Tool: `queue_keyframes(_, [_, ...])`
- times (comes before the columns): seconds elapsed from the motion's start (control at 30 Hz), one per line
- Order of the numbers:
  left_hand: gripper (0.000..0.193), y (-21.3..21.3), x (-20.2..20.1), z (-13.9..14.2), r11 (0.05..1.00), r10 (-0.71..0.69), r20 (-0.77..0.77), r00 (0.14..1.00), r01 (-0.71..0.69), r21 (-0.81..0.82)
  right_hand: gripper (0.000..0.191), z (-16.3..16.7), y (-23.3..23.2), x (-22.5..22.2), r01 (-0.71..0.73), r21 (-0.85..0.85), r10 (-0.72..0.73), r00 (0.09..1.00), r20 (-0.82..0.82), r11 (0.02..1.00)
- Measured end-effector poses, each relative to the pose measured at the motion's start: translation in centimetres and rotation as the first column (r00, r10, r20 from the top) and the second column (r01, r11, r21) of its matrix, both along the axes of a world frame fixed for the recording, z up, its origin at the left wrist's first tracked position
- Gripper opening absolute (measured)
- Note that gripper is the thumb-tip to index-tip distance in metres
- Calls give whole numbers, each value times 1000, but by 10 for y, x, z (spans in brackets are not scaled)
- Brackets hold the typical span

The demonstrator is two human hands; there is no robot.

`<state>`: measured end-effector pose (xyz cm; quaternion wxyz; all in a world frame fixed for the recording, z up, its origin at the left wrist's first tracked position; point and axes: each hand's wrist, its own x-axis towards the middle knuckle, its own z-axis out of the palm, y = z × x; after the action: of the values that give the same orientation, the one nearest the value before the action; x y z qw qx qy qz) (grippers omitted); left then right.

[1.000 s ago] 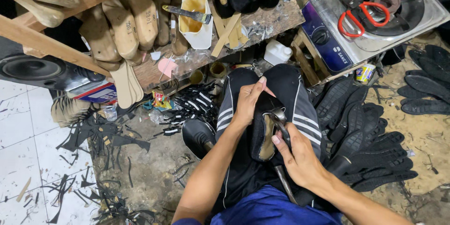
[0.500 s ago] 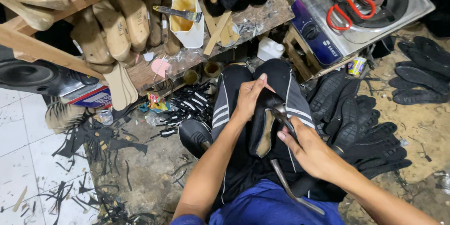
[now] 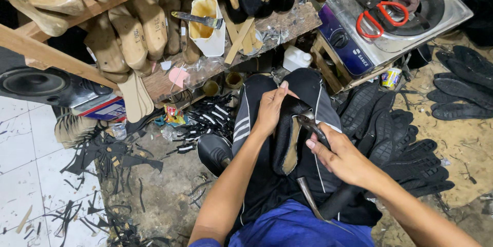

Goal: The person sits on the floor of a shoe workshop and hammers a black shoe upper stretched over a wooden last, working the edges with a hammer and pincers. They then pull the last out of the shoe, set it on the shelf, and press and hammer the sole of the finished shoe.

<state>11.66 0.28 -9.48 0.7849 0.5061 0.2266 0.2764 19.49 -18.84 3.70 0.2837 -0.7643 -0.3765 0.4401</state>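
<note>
Shoe upper worked on the lap

Lasts [image 3: 131, 41] of pale wood hang from the shelf [image 3: 51, 51] at the left, probably stored within reach. Nearer the middle, the left hand [image 3: 269, 111] wraps its grip closed around the black shoe upper [image 3: 285, 139], which rests on the person's knee, likely to steady it against pulling. The right hand [image 3: 341, 159] has its grip closed on metal pincers [image 3: 310, 123], whose nose meets the upper's edge. Black soles [image 3: 400, 144] lie piled on the floor beside a gas stove [image 3: 395, 15] at the right.
</note>
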Motion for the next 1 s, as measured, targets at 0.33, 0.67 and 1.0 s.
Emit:
queue_keyframes(0.33, [56, 2, 21, -1, 957, 184, -305, 935, -99, 273, 21, 30, 13, 22, -546, -203, 391, 253, 885, 813])
queue_keyframes(0.67, [57, 6, 22, -13, 970, 197, -315, 928, -137, 201, 27, 35, 31, 22, -571, -336, 551, 255, 795, 749])
queue_keyframes(1.0, [60, 5, 12, 3, 955, 214, -245, 946, -150, 256, 28, 0, 18, 30, -512, 50, 333, 626, 705, 858])
